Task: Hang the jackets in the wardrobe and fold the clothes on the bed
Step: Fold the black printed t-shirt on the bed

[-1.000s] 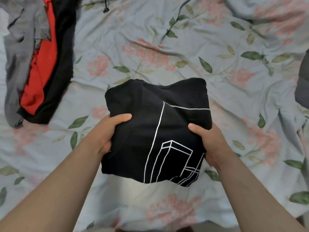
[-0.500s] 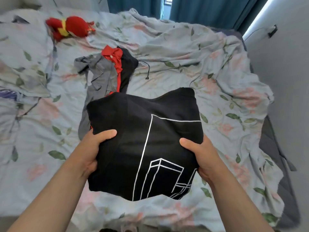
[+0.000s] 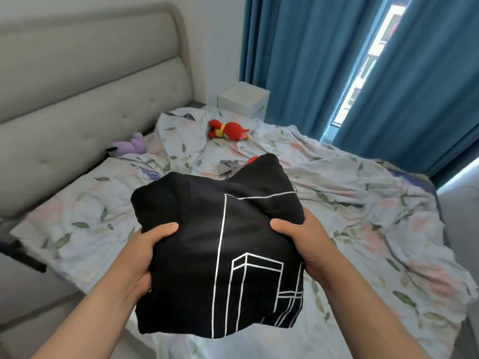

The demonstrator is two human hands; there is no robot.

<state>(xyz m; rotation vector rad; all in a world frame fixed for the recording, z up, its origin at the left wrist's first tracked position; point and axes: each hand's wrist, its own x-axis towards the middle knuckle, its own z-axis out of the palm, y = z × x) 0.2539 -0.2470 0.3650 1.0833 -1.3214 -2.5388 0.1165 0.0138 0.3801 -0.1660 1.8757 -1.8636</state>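
Readable text, labels, brands, numbers, signs: none. The only marking is a white line drawing of box-like outlines printed on the folded black garment. It lies between the left hand and the right hand that grip the garment, nearer the right hand, and has no letters or digits.

Bright daylight's coming thru the curtain gap top right, blowing out white; frame edges are bending, blurring slightly.

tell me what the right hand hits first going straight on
The black shirt the right hand grips; past that, probably the flowered bedsheet near the grey clothes, though depth is unclear.
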